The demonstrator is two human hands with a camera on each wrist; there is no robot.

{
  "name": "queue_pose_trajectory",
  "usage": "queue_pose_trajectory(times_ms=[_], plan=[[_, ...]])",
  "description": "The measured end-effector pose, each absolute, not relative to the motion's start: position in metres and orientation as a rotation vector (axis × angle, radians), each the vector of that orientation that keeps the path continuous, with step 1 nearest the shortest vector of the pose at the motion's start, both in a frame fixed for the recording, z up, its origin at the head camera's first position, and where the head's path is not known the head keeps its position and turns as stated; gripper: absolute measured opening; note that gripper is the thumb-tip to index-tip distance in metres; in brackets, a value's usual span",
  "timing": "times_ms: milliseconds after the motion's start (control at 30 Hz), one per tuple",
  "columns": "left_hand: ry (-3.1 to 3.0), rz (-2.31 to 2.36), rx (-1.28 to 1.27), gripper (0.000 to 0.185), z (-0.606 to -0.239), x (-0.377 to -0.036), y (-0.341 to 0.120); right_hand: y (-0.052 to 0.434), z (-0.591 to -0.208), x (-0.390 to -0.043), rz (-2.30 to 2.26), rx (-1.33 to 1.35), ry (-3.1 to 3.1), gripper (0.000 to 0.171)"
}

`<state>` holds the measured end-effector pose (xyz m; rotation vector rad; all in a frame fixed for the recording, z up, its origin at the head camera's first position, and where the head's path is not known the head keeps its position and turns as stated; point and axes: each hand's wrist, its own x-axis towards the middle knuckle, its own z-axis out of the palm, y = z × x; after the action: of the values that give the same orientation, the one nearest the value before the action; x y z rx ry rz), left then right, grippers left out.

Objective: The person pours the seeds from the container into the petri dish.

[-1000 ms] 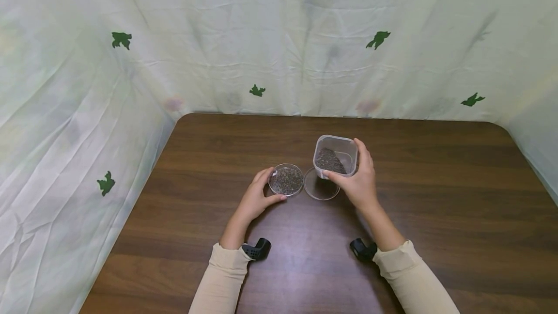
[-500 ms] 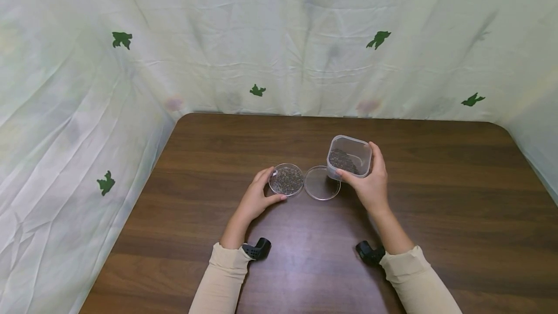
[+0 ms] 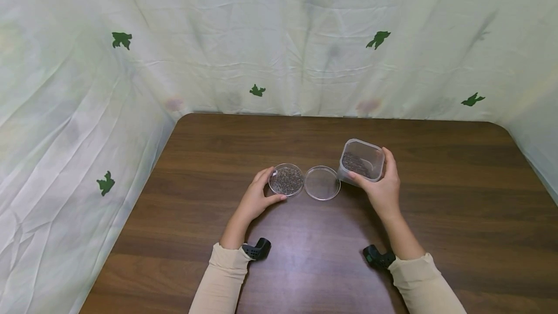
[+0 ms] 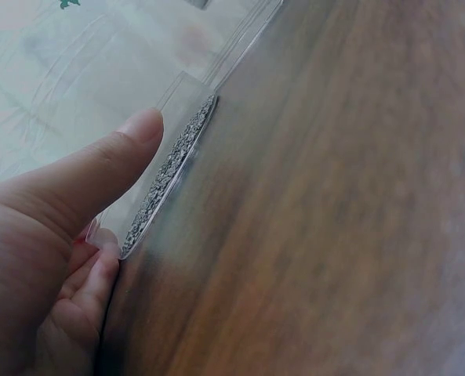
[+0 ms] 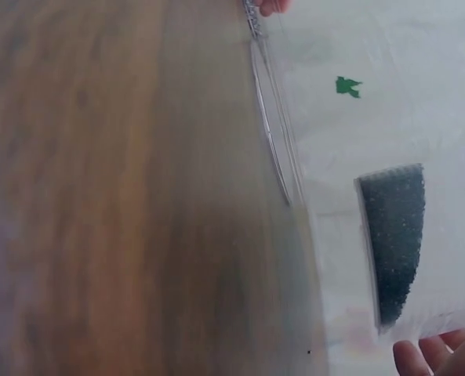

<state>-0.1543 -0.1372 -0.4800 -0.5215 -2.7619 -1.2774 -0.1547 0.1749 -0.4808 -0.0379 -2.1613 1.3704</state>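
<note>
So, starting at the left, my left hand (image 3: 255, 199) is where it was a second ago: thumb and fingers curled round the rim of the filled dish (image 3: 286, 180), which sits flat on the table (image 3: 305, 265) with a grey layer of seeds across its bottom. The left wrist view shows the same grip from the side, the thumb (image 4: 99, 168) lying along the dish's clear edge and the seed layer seen edge-on.

Just right of it, and touching or nearly touching it, lies the second dish (image 3: 322, 182), clear and with nothing in it that I can see. A second ago the tub hung tilted right above this dish; now the dish is fully uncovered.

Further right, my right hand (image 3: 380, 189) clasps the clear square tub (image 3: 362, 160), fingers round the far side and thumb on the near wall. It has travelled to the right over the last second and come down (I cannot tell whether its base touches the wood yet), and it stands more upright than before, still leaning a little. The dark seeds (image 5: 394, 235) have settled against one wall, as the right wrist view shows.

I judge from this that pouring has stopped and the tub is being put aside, with one dish filled and the other bare.
</note>
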Motion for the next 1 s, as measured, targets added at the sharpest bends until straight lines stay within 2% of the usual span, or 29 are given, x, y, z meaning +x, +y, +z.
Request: queue_pose_trajectory(times_ms=[233,1000], plan=[[-2.776,-1.270,-0.524,0.082,-0.479,-0.154,-0.137,0.174,-0.455,-0.135,1.497,-0.147,-2.169,0.089],[-2.793,-1.251,-0.517,0.082,-0.478,-0.154,-0.137,0.187,-0.462,-0.130,1.542,-0.322,-2.190,0.091]])
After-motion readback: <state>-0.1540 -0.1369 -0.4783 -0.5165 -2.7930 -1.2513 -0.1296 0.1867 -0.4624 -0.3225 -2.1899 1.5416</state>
